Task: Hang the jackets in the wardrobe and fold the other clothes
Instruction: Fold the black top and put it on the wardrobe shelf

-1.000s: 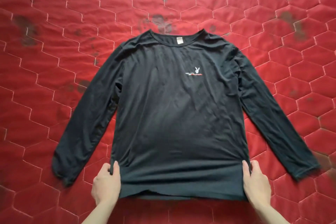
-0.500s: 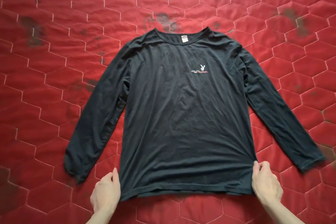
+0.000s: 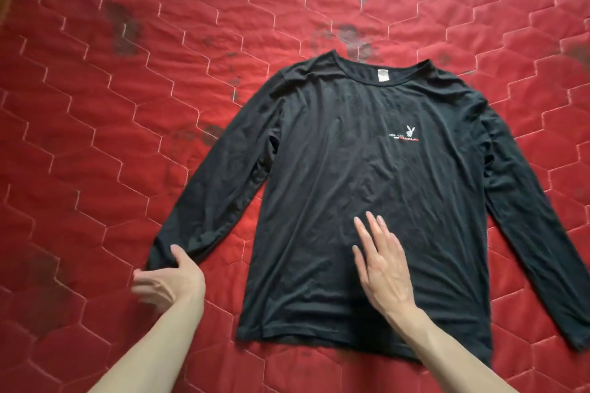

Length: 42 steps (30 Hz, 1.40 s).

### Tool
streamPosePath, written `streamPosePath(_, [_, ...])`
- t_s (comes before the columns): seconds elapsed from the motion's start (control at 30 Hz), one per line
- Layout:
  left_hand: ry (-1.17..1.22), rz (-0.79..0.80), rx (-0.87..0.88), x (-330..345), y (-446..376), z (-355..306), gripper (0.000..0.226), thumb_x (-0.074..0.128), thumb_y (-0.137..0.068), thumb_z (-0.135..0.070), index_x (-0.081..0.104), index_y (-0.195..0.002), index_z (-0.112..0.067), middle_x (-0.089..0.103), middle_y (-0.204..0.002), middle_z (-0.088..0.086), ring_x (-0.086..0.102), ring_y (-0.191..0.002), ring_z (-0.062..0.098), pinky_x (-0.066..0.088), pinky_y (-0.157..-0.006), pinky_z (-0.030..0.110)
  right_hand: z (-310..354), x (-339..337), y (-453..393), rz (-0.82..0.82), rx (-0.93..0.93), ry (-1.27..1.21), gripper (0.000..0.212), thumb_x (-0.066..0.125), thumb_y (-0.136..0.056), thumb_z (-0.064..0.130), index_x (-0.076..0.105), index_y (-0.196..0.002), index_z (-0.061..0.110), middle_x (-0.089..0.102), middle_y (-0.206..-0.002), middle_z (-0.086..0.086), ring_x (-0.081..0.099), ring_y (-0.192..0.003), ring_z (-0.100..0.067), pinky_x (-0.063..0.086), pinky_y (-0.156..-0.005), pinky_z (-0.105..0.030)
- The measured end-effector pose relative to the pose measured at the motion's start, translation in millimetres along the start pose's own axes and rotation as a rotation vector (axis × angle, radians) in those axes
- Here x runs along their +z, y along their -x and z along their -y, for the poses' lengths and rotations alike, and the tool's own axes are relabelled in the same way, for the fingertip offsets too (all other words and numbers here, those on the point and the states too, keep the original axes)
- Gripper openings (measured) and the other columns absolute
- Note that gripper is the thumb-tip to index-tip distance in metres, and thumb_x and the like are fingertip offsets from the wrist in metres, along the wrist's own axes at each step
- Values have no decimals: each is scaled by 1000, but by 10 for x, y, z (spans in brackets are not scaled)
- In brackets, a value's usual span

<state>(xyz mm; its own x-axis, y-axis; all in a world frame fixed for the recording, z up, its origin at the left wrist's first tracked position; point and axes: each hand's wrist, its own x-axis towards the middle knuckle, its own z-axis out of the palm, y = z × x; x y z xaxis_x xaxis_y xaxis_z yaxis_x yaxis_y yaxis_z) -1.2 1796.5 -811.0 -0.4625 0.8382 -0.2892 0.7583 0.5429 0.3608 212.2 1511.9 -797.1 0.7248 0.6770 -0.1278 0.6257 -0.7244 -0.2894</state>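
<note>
Shirt (image 3: 367, 201), black long-sleeve, lies face-up and flat on red quilted bedcover (image 3: 127, 105), both sleeves spread out, collar at far end, small rabbit logo (image 3: 405, 135) on chest. Change vs. half a sec ago: both hands were pinching the hem corners, pulling it straight; now they've let go of the hem. Left hand (image 3: 169, 284) has moved out to the left sleeve cuff (image 3: 166, 252), thumb on top of the cuff, fingers spread below/outside it, so closing on it but not clamped yet afaict. Right hand (image 3: 380, 265) is open, flat, palm down on lower-mid body of shirt, holding nothing, just pressing or smoothing; hem sits just behind the wrist, logo well beyond fingertips. Meaning: spread/flatten step looks done, fold is starting, prob. left sleeve goes across the body first w/ right hand pinning the fabric. Right sleeve (image 3: 523, 217) untouched, well away from either hand. No jackets or wardrobe in view.
</note>
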Motion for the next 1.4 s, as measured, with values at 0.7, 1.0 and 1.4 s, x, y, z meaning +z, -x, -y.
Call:
streamPosePath(0.7, [413,248,47,-713,-1685,-306,31,84,-85,-25,67,-111,-23,68,-103,0,63,-94,21,49,-87,34,1485,220,-2218,112,-116,71,64,41,-110,43,21,-167,22,14,-175,-7,9,-162,-29,19,-127,-50])
streamPosePath(1.0, [611,411,-109,-896,-2212,-467,18,82,-80,-5,69,-79,-18,72,-86,9,68,-80,27,56,-76,39,1866,473,-2769,452,-286,310,82,41,-104,49,-10,-166,30,-13,-174,-15,-12,-160,-37,1,-128,-55])
streamPosePath(1.4, [736,528,89,-874,-1603,-880,6,73,-94,-10,73,-93,-15,78,-101,11,73,-93,26,57,-87,39,3047,553,-1998,509,-780,-62,117,78,-81,44,0,-167,31,13,-174,-2,9,-161,-22,14,-129,-46])
